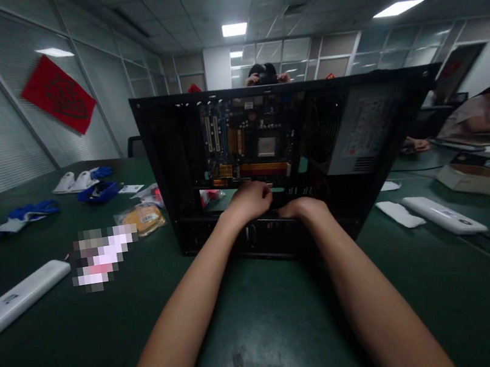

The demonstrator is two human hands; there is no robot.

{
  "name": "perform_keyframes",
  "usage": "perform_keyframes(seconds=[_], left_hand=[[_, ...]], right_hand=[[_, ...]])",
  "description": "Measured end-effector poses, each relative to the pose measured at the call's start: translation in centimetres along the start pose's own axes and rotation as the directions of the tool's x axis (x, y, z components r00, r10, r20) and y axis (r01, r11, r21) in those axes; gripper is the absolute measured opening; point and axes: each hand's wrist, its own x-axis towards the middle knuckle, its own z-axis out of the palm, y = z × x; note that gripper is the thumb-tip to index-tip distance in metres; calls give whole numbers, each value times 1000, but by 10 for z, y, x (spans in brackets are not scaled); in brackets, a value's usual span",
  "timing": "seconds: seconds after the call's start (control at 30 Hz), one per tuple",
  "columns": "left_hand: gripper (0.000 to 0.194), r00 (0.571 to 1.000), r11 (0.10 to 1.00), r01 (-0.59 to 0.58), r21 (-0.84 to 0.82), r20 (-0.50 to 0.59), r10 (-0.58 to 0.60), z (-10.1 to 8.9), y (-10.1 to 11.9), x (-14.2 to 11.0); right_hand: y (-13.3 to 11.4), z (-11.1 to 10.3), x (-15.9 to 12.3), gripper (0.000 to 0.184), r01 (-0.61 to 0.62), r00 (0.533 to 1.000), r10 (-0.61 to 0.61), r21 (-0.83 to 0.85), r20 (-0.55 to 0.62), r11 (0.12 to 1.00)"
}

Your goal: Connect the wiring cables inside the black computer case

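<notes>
A black computer case (165,177) stands on the table in front of me with its open side facing me. Inside it sit a motherboard (248,140) and, at the upper right, a power supply (359,129) with a label. My left hand (251,201) reaches into the lower middle, below the board, its fingers curled closed; whatever they hold is hidden. Just to its right, my right hand (302,206) lies at the case's lower inner rail. The wrist is bent and most of its fingers are out of sight.
The green table (253,335) carries white long devices (445,215) on both sides. Blue-and-white gloves (31,212), a blue tray (98,192) and a bagged yellow item (143,219) lie left. A carton (472,177) stands right. People (474,112) are beyond.
</notes>
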Motion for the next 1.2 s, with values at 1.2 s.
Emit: perform_keyframes(seconds=[1.2], left_hand=[[23,891,898,102,-427,-362,-274,-12,-6,12]], right_hand=[[-14,-7,-2,30,477,797,-25,604,-603,639]])
